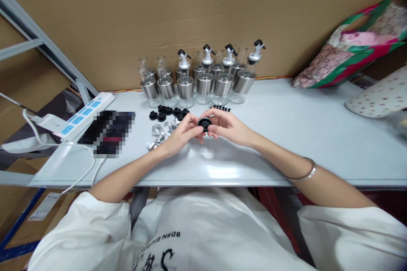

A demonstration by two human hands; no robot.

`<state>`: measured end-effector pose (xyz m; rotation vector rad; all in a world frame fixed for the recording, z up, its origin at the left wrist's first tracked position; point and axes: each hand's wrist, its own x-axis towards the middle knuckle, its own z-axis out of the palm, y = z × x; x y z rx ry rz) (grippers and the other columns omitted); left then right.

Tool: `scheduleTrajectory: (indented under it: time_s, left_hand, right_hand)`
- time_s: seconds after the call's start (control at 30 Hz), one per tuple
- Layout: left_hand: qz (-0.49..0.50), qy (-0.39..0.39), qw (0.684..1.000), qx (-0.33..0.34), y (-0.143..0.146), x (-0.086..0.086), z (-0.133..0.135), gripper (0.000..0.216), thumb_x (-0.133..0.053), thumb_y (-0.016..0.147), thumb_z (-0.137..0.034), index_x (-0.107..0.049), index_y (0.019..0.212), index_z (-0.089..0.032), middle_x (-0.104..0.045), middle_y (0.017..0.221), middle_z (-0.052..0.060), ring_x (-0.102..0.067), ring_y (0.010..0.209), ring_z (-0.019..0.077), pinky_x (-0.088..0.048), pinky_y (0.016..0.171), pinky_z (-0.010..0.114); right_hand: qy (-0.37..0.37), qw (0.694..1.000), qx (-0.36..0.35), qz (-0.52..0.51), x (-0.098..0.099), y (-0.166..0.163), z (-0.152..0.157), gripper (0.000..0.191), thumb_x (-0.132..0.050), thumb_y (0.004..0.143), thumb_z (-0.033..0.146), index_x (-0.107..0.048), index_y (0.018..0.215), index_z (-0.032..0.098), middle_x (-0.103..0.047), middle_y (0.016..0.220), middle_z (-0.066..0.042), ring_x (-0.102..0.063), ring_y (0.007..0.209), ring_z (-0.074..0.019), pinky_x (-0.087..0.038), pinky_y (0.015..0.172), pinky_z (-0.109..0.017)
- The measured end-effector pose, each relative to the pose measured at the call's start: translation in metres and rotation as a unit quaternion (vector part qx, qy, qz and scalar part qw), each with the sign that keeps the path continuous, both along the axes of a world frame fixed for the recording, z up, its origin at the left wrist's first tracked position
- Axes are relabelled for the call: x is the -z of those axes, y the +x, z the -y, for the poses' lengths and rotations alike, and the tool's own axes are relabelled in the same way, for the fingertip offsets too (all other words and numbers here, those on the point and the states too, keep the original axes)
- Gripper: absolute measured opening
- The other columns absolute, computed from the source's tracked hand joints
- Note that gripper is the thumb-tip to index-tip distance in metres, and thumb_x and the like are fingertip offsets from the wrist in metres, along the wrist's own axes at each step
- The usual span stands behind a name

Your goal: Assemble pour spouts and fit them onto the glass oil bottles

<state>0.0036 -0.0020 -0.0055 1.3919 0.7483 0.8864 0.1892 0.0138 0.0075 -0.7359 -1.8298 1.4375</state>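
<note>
Between my two hands, above the table, is a round black rubber stopper [204, 124] with its ringed face turned toward me. My left hand [184, 132] pinches its left edge, and my right hand [229, 127] grips the right edge with thumb and fingers. More black stoppers [162, 116] lie in a loose group beyond my left hand. Silver pourer parts [159, 135] are spread just left of that hand, partly covered by it. Behind my right hand sits a row of small black pieces [220, 108].
Glass and steel oil bottles [186, 89] stand in rows at the back, several with pourers [229, 55] fitted. A white power strip [87, 114] and a phone [114, 133] with cables occupy the left. At right are a patterned bag [346, 55] and a dotted white object [378, 93].
</note>
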Motion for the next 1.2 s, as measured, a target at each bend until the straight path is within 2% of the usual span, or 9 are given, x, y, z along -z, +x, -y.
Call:
scheduleTrajectory:
  time_s: [0.27, 0.67, 0.87, 1.2]
  left_hand:
    - [-0.029, 0.006, 0.999, -0.021, 0.0011, -0.0025, 0.0007, 0.040, -0.068, 0.074, -0.049, -0.045, 0.083, -0.018, -0.056, 0.077, -0.002, -0.059, 0.068, 0.0117, -0.047, 0.069, 0.027]
    - [-0.046, 0.035, 0.998, 0.007, -0.0015, -0.0079, 0.0006, 0.038, -0.063, 0.076, -0.051, -0.052, 0.080, -0.015, -0.059, 0.075, 0.001, -0.057, 0.069, 0.0132, -0.047, 0.071, 0.028]
    - [-0.062, 0.036, 0.997, -0.008, 0.0004, -0.0092, 0.0014, 0.038, -0.065, 0.073, -0.050, -0.051, 0.078, -0.016, -0.058, 0.074, 0.000, -0.057, 0.067, 0.0121, -0.047, 0.069, 0.027]
    - [-0.064, 0.034, 0.997, -0.033, 0.0015, -0.0047, 0.0026, 0.035, -0.067, 0.074, -0.045, -0.046, 0.075, -0.017, -0.055, 0.069, -0.002, -0.058, 0.064, 0.0115, -0.044, 0.065, 0.025]
  right_hand:
    - [-0.008, 1.000, -0.011, -0.002, -0.0033, -0.0002, 0.0019, 0.025, -0.060, 0.075, 0.022, -0.052, 0.098, 0.017, -0.058, 0.068, 0.002, -0.052, 0.060, -0.0100, -0.038, 0.055, -0.023]
    - [0.041, 0.998, 0.004, 0.036, 0.0000, 0.0005, 0.0004, 0.025, -0.060, 0.080, 0.034, -0.055, 0.097, 0.018, -0.057, 0.069, 0.001, -0.051, 0.064, -0.0129, -0.040, 0.061, -0.027]
    - [0.056, 0.998, 0.004, 0.043, 0.0005, 0.0018, -0.0005, 0.024, -0.060, 0.080, 0.033, -0.055, 0.098, 0.017, -0.057, 0.071, 0.000, -0.053, 0.065, -0.0135, -0.041, 0.060, -0.026]
    - [0.097, 0.991, 0.019, 0.085, -0.0004, 0.0019, 0.0004, 0.026, -0.052, 0.077, 0.028, -0.053, 0.100, 0.016, -0.052, 0.068, 0.001, -0.045, 0.059, -0.0118, -0.035, 0.056, -0.025]
